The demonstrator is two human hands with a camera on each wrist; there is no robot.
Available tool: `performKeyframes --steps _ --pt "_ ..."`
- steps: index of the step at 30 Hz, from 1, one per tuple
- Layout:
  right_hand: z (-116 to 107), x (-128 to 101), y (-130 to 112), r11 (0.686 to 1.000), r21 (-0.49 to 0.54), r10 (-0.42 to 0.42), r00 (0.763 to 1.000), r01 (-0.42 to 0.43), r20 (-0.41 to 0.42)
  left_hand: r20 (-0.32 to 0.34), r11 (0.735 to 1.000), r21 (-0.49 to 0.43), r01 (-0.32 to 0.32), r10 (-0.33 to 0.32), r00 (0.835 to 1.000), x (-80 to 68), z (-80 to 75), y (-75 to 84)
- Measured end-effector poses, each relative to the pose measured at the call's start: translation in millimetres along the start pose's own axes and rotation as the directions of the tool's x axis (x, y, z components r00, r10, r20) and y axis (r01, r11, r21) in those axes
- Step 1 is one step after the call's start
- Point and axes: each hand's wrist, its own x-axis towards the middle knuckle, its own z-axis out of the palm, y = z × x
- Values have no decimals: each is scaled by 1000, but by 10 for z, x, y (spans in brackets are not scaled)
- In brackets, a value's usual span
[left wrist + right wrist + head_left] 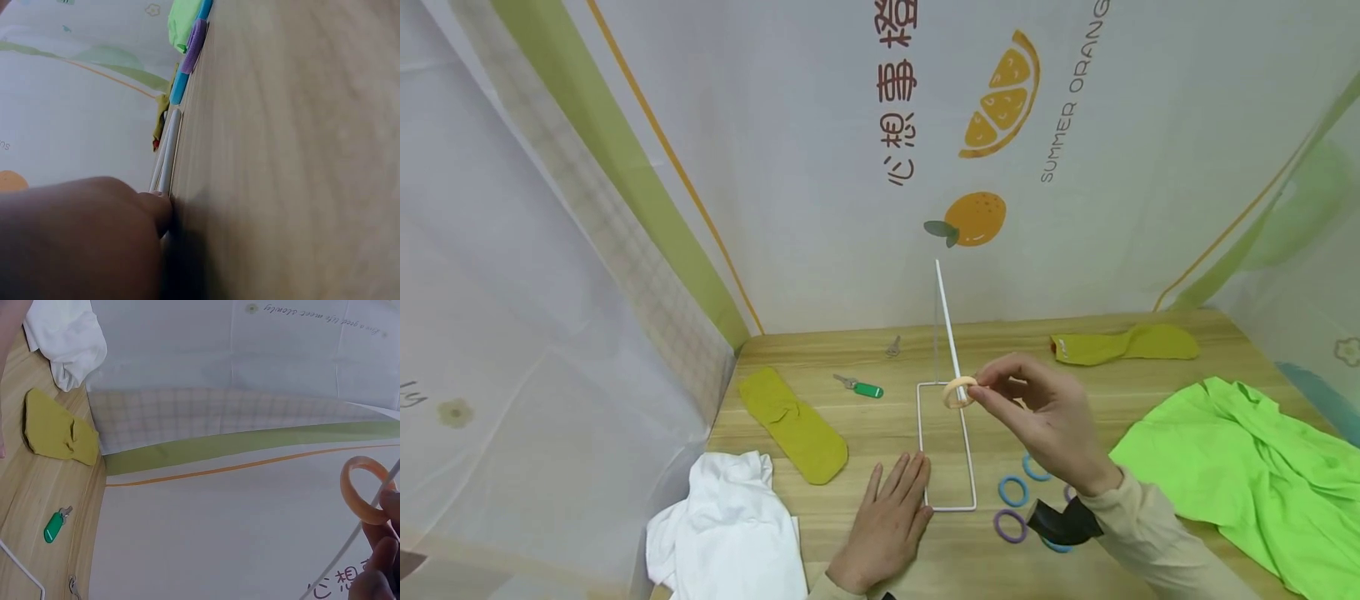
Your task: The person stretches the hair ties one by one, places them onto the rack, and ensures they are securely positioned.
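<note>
A pale orange ring (948, 396) is pinched between the thumb and index finger of my right hand (1051, 417). It is held up at the near end of the sloping white rod (948, 325) of a wire stand. In the right wrist view the rod crosses the ring (351, 497); I cannot tell whether it runs through it. My left hand (889, 521) lies flat on the table, its fingertips at the left side of the stand's rectangular base (972, 467). The left wrist view shows the thumb (159, 209) against that white wire.
Several blue and purple rings (1012, 492) lie below my right wrist. Yellow-green socks (797, 429) lie left and back right. A key with a green tag (868, 390) and another key (892, 347) sit behind. White cloth (730, 525) and bright green cloth (1232, 458) flank the work area.
</note>
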Motion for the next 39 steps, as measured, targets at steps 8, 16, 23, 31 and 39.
performKeyframes --steps 8,16,23,31,39 --pt "-30 41 82 992 -104 77 997 -74 18 12 1000 4 3 -3 1000 2 -7 8" --pt "-27 147 241 988 -126 89 996 -91 -22 2 1000 14 -3 3 1000 -3 10 -7" --pt "-53 250 380 979 -129 153 987 -157 -44 36 1000 -11 2 -1 999 1 8 3" --pt "-47 354 509 963 -162 209 976 -216 -56 46 1000 -9 6 -6 999 3 -10 4" --pt "-27 471 615 948 -209 227 970 -241 -91 29 1000 -4 -5 6 1000 1 7 2"
